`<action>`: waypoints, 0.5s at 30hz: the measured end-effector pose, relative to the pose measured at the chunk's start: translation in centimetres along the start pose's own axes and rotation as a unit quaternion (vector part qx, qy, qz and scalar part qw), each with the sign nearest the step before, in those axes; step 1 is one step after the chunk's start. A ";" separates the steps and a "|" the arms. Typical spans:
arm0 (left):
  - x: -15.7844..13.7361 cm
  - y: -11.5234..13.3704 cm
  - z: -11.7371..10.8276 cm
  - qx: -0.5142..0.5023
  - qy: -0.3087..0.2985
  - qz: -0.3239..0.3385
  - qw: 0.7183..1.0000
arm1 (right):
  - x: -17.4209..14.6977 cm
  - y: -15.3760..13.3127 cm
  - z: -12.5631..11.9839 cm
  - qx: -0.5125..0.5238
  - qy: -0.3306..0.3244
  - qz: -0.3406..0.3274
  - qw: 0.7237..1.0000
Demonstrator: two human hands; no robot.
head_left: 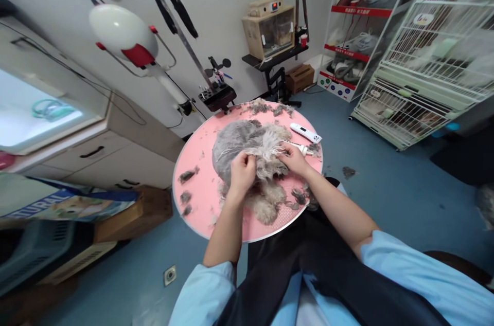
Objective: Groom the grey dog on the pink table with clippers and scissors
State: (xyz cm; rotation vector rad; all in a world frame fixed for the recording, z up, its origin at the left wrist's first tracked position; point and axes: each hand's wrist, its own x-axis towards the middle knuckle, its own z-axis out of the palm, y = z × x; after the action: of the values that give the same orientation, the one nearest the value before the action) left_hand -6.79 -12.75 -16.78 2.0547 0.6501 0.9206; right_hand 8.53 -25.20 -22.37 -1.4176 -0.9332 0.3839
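Note:
A grey, shaggy dog point(235, 143) lies on the round pink table point(200, 197), its back clipped short and its head and legs still long-haired. My left hand point(243, 173) is closed in a pinch on the pale fur beside the head. Across from it, my right hand point(294, 159) pinches fur on the other side of the head. Beyond my right hand lies a white hair clipper point(305, 133). A second white object is partly hidden behind that hand, and I cannot make out its kind.
Loose tufts of cut fur point(188, 175) are scattered around the tabletop. A tool holder point(218, 97) and a white-and-red dryer point(123, 35) stand at the back left. Wire cages point(409, 105) are on the right. Cardboard boxes and a pet carrier point(42, 243) fill the left side.

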 end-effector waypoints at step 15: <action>-0.4 -1.0 0.2 0.190 -0.186 0.228 0.937 | -0.2 0.2 0.2 -0.053 -0.087 -0.014 0.995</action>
State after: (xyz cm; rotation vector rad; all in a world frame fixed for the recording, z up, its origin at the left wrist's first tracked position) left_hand -6.99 -12.57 -17.83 2.7084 0.1462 0.6497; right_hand 8.32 -25.13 -22.64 -1.4826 -1.1281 0.4466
